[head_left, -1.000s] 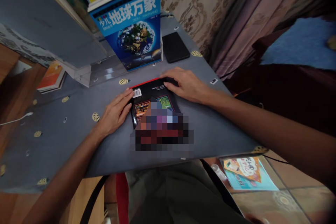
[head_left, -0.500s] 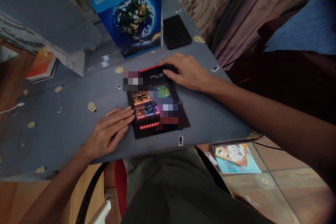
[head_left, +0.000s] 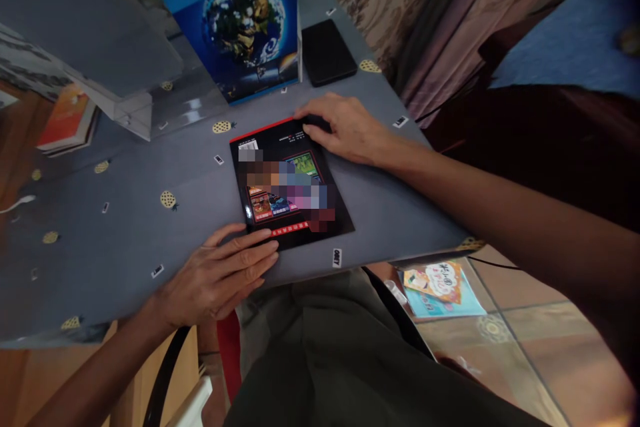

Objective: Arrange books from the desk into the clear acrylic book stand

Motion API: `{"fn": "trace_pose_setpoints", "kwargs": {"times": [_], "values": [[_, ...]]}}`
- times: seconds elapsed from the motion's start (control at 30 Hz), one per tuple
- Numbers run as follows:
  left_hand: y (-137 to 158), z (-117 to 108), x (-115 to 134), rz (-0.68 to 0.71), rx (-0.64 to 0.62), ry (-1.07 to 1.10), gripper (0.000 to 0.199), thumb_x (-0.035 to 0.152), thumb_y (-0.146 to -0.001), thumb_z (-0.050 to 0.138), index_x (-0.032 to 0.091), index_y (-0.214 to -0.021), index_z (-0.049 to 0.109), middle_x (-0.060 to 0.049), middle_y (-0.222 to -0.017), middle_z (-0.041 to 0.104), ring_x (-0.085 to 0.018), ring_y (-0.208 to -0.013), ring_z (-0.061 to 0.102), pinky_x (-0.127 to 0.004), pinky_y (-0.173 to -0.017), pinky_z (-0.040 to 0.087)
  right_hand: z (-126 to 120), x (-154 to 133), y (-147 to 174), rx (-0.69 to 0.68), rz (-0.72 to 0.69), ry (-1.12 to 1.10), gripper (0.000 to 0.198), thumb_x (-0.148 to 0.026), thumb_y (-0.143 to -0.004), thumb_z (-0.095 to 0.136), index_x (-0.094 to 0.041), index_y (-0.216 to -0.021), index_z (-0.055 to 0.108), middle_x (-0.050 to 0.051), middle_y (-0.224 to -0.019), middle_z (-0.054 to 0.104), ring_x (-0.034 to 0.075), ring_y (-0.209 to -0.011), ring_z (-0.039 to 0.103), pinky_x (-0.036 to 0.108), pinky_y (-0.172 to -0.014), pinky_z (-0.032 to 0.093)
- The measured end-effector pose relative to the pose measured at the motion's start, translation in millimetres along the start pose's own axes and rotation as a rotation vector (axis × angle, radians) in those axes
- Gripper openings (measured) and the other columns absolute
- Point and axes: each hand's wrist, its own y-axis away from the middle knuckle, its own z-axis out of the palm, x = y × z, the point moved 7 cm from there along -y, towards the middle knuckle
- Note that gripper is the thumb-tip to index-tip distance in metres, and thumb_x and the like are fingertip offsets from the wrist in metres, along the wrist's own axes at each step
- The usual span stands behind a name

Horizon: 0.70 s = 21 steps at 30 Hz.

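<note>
A thin black book (head_left: pixel 295 190) with a red top edge, a barcode and rows of small colour pictures lies flat on the table; blurred blocks cover part of it. My left hand (head_left: pixel 223 270) lies open at the book's lower left corner, its long fingers flat and their tips touching the cover. At the upper right corner rests my right hand (head_left: pixel 345 127), thumb on the cover and forefinger along the top edge, with a gap between them. Its other fingers are mostly hidden.
Behind the black book stands a blue book with a globe (head_left: pixel 245 27), next to a black flat case (head_left: pixel 327 52). Orange-covered books (head_left: pixel 67 121) and a grey panel (head_left: pixel 95 20) are at the left. Below the table's right side, booklets (head_left: pixel 443 287) lie on the tiled floor.
My left hand has slid from the book's left edge down to its lower left corner, and its fingertips now overlap the cover. My right hand keeps its place at the upper corner.
</note>
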Motion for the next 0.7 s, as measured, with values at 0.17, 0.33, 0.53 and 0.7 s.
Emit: {"fn": "trace_pose_setpoints", "kwargs": {"times": [0.17, 0.33, 0.53, 0.7], "values": [[-23, 4, 6, 0.071, -0.007, 0.007, 0.026, 0.014, -0.098, 0.053, 0.012, -0.123, 0.062, -0.007, -0.123, 0.074, -0.021, -0.128, 0.062, -0.044, -0.114, 0.043, 0, -2, -1, -0.003, -0.020, 0.008, 0.028, -0.036, -0.097, 0.050, -0.027, -0.119, 0.065, 0.008, -0.119, 0.070, 0.033, -0.116, 0.058, 0.054, -0.103, 0.044], [-48, 10, 14, 0.116, -0.015, 0.031, 0.025, 0.018, -0.099, 0.054, 0.012, -0.121, 0.063, -0.007, -0.122, 0.074, -0.020, -0.125, 0.063, -0.043, -0.115, 0.041, 0, -5, -1, -0.018, -0.031, 0.017, 0.030, -0.030, -0.097, 0.045, -0.026, -0.121, 0.063, 0.007, -0.122, 0.069, 0.032, -0.120, 0.056, 0.054, -0.105, 0.044], [-66, 23, 21, 0.164, -0.045, -0.105, 0.031, 0.011, -0.101, 0.046, 0.010, -0.128, 0.060, -0.009, -0.122, 0.072, -0.019, -0.122, 0.062, -0.037, -0.110, 0.041, 0, -5, -2, -0.011, -0.038, 0.019, 0.030, -0.029, -0.097, 0.044, -0.028, -0.121, 0.062, 0.006, -0.124, 0.069, 0.032, -0.120, 0.057, 0.054, -0.106, 0.042], [-65, 22, 18, 0.155, -0.050, -0.160, 0.034, 0.009, -0.103, 0.037, 0.011, -0.128, 0.060, -0.009, -0.120, 0.073, -0.018, -0.118, 0.062, -0.038, -0.112, 0.040, -2, -9, -2, -0.021, -0.078, 0.041, 0.030, -0.027, -0.097, 0.043, -0.024, -0.118, 0.063, 0.008, -0.122, 0.069, 0.030, -0.117, 0.058, 0.052, -0.105, 0.041]]}}
